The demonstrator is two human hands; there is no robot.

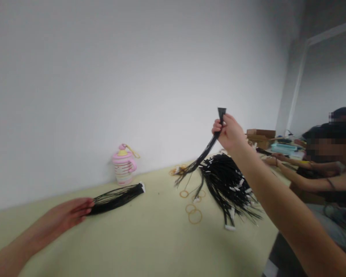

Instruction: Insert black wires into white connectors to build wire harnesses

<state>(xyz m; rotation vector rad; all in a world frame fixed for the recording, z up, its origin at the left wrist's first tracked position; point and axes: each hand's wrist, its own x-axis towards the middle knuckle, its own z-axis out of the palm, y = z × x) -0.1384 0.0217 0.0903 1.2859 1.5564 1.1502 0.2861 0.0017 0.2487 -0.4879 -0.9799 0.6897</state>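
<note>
Left hand (pixel 75 209): comes in from the near left, fingers extended and pinched together on the strand ends of a bundle; its thumb cannot be made out.
Left bundle (pixel 118 200): black strands with the long axis running left to right and slightly far, white-tipped end pointing right, low over the table.
Right hand (pixel 229 130): raised above the table, fingers curled and gripping a second bundle near its top; the forearm slants in from the near right.
Right bundle (pixel 204 154): flat dark end up, long axis sloping down leftward to splayed loose tips; whether these touch anything is unclear.
Black pile (pixel 225 169): strands and white connectors heaped beside the right forearm, trailing toward the near right.
Rubber bands (pixel 195 223): tan rings lying just left of the pile.
Pink mug (pixel 123 168): against the wall (pixel 161 77), just beyond the left bundle.
Table (pixel 150 246): pale green surface separates left bundle from bands; far edge meets the wall, right edge passes under the right forearm.
Co-workers (pixel 334 181): seated at far right, arms reaching over the tabletop.
</note>
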